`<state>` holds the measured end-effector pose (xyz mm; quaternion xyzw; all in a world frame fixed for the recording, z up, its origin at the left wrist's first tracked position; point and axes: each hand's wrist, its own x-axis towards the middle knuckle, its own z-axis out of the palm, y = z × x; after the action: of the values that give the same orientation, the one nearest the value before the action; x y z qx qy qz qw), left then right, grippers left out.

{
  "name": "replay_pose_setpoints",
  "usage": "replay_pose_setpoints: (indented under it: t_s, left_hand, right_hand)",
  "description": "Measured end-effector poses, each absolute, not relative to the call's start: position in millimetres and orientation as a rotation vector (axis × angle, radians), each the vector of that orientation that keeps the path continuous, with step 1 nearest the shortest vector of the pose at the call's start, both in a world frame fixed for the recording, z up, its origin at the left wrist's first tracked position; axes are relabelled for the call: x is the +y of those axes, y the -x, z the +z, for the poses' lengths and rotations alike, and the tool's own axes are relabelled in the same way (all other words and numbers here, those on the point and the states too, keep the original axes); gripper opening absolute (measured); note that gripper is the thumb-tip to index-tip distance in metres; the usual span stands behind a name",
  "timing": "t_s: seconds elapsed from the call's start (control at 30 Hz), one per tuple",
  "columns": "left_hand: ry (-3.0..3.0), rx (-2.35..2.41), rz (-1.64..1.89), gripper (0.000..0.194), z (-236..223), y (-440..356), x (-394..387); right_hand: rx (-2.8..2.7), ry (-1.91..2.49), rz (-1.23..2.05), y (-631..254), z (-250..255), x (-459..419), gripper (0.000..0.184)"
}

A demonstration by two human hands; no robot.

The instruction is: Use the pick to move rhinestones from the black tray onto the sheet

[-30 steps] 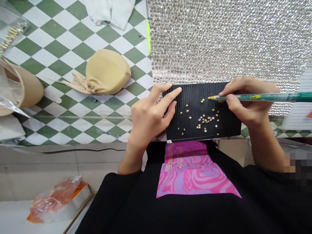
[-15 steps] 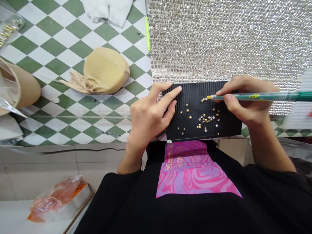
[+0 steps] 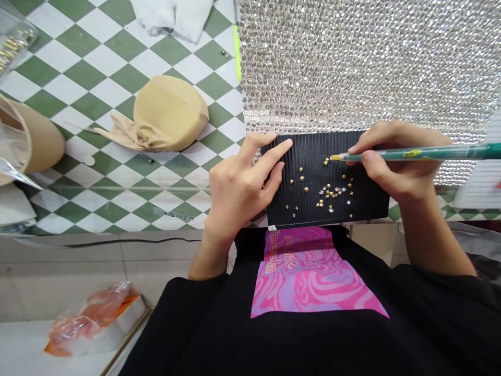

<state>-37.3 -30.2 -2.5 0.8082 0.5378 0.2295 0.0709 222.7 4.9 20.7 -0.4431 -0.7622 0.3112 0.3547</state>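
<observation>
Surface (image 3: pixel 94 31) of green-and-white diamonds stood above pale tiles (image 3: pixel 47 284).
Left hand (image 3: pixel 245 175) lay spread on a ribbed black tray (image 3: pixel 368 201); right hand (image 3: pixel 407 180) pinched a green pen (image 3: pixel 410 154) near gold stones (image 3: pixel 306 189).

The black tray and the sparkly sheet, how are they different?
The black tray is dark and ridged; the sparkly sheet is silvery and glittery. The tray is smaller; the sheet is much bigger, running out of the picture. The tray has loose stones scattered on it; the sheet's sparkles are packed closely. Both have shiny little bits.
</observation>
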Motion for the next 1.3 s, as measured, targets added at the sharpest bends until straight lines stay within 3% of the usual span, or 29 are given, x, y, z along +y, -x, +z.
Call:
replay_pose_setpoints:
  t_s: [0.4, 0.57, 1.0, 1.3]
  left_hand:
    - [-2.385, 1.641, 0.611, 0.037, -3, 38, -31]
    - [-2.389, 1.62, 0.637, 0.036, -2, 38, -31]
    - [-2.438, 1.637, 0.611, 0.037, -3, 38, -32]
    - [-2.415, 1.626, 0.635, 0.035, -3, 38, -31]
  right_hand:
    - [-2.072, 0.851, 0.906, -153, 31, 76, 0.013]
    - [-2.198, 0.953, 0.979, -134, 30, 84, 0.011]
    - [-2.309, 1.035, 0.845, -133, 24, 84, 0.011]
    - [-2.06, 0.994, 0.731, -174, 42, 52, 0.015]
